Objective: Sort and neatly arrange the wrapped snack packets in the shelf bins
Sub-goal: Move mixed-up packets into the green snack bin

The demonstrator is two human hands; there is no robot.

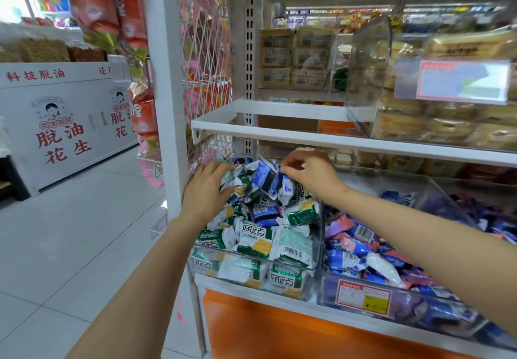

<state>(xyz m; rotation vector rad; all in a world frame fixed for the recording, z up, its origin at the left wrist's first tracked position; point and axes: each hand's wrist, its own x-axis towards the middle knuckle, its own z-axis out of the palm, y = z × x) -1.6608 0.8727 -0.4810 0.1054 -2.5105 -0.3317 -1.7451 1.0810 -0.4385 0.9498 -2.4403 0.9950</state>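
At centre frame, my left hand (207,188) grips crumpled green packets (233,182) atop the clear bin (319,232); my right hand (310,172) pinches a blue packet (264,175).

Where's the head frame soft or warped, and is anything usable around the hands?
Head view: sharp in the middle, print on the green packets legible, left hand and right hand crisp; head view smears toward the upper right, price label unreadable; head view leans verticals, the white post slanted, wide-angle; head view light even, no hard shadows.
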